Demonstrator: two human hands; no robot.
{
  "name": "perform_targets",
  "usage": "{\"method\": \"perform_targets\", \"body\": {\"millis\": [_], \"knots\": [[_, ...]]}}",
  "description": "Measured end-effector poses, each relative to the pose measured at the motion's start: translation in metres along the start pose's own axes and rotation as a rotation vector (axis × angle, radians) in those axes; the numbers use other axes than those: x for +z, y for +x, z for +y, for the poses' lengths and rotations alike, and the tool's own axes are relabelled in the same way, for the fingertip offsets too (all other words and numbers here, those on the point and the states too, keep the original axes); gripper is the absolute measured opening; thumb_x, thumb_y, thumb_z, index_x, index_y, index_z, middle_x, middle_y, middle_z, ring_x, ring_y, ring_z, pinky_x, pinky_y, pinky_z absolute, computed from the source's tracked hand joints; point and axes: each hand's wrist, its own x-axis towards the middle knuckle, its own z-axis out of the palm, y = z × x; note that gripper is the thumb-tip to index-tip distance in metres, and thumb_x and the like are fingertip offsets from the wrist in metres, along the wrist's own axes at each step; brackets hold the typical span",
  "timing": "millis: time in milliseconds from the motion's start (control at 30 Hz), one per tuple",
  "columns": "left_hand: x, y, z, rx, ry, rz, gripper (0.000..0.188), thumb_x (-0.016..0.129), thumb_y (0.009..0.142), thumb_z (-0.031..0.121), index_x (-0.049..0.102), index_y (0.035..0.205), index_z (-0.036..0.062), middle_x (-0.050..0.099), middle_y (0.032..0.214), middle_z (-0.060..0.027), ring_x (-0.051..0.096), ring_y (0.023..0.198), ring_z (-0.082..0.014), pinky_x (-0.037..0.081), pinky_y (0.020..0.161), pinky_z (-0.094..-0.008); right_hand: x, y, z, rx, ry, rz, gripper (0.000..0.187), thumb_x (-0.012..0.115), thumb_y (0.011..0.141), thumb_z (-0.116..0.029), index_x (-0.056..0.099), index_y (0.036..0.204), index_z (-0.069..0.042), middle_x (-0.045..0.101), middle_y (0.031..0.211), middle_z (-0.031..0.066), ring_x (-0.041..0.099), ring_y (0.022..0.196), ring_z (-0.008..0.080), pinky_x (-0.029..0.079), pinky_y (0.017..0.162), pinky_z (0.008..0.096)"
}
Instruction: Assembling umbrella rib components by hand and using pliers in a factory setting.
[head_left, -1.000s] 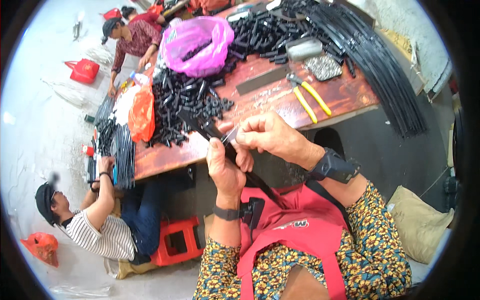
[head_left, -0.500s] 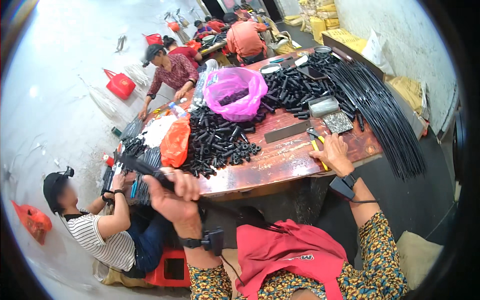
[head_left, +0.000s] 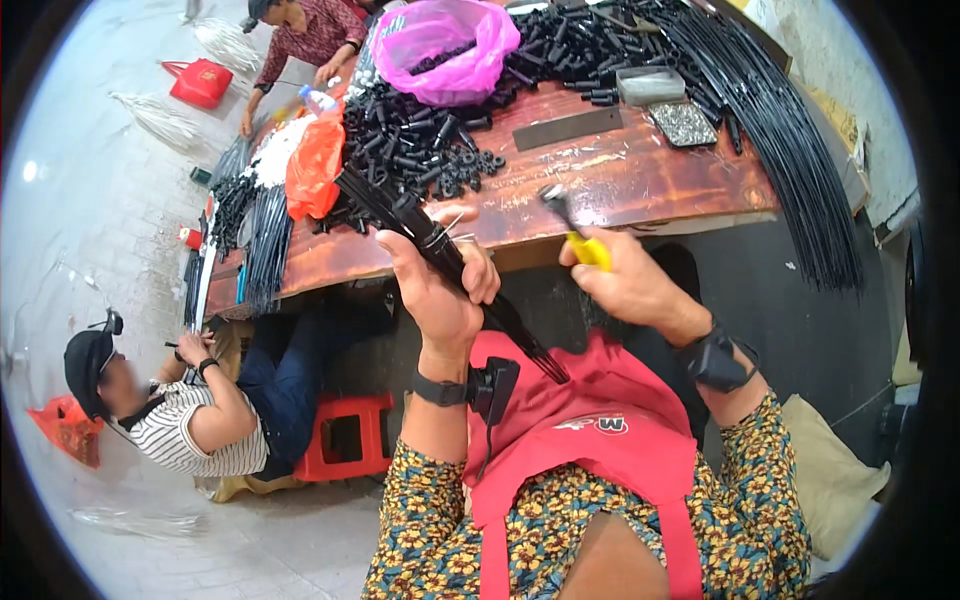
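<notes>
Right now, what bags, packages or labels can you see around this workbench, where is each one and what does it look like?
Pink plastic bag: far end of the wooden table, open, holding black tubes.
Orange plastic bag: table's left part, crumpled, beside loose black tubes.
Red carrier bag: on the floor, far left, flat, with handles.
Clear plastic bottle: by the orange bag, blue label.
No signs or screens.

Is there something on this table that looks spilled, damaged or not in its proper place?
Nothing looks damaged. The small black tubes lie in a loose heap that spreads from the pink bag across the wooden table, more scattered than stacked. The left hand grips a bundle of black rods; the right hand holds yellow-handled pliers.
</notes>
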Motion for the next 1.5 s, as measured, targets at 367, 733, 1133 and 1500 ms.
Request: {"method": "perform_targets", "body": {"millis": [367,733,1133,1500], "knots": [[0.002,0.023,-0.001,-0.235,0.033,0.194,0.095,0.024,0.078,0.087,0.065,0.101,0.0050,0.034,0.043,0.0039,0.028,0.035,-0.0092,0.023,0.037,-0.0252,0.037,0.042,-0.011,-0.349,-0.800,0.294,0.061,0.060,0.070,-0.002,0.042,0.128,0.003,0.045,0.102,0.0222,0.044,0.093,0.0385,0.040,0.085,0.0457],[0.009,0.029,-0.005,-0.266,0.025,0.159,0.094,0.024,0.079,0.085,0.062,0.110,0.0046,0.034,0.045,0.0039,0.027,0.036,-0.0087,0.020,0.037,-0.0251,0.029,0.055,-0.006,-0.490,-0.877,0.491,0.065,0.059,0.071,-0.002,0.042,0.134,0.001,0.044,0.117,0.0231,0.043,0.105,0.0391,0.039,0.093,0.0455],[0.016,0.022,-0.010,-0.253,0.088,0.093,0.100,0.022,0.077,0.088,0.059,0.117,0.0041,0.035,0.043,0.0033,0.026,0.034,-0.0090,0.020,0.036,-0.0247,0.006,0.052,-0.002,-0.532,-0.917,0.526,0.050,0.061,0.077,-0.009,0.052,0.125,-0.003,0.050,0.102,0.0184,0.049,0.094,0.0348,0.046,0.075,0.0430],[0.020,-0.006,-0.019,-0.060,0.031,-0.093,0.043,0.073,0.077,0.006,0.058,0.115,-0.0082,0.053,0.062,-0.0002,0.044,0.046,-0.0061,0.033,0.041,-0.0227,-0.062,0.053,-0.037,0.614,0.331,-1.237,0.051,0.081,0.072,-0.022,0.054,0.105,0.005,0.059,0.065,0.0063,0.060,0.055,0.0154,0.045,0.048,0.0277]]}}
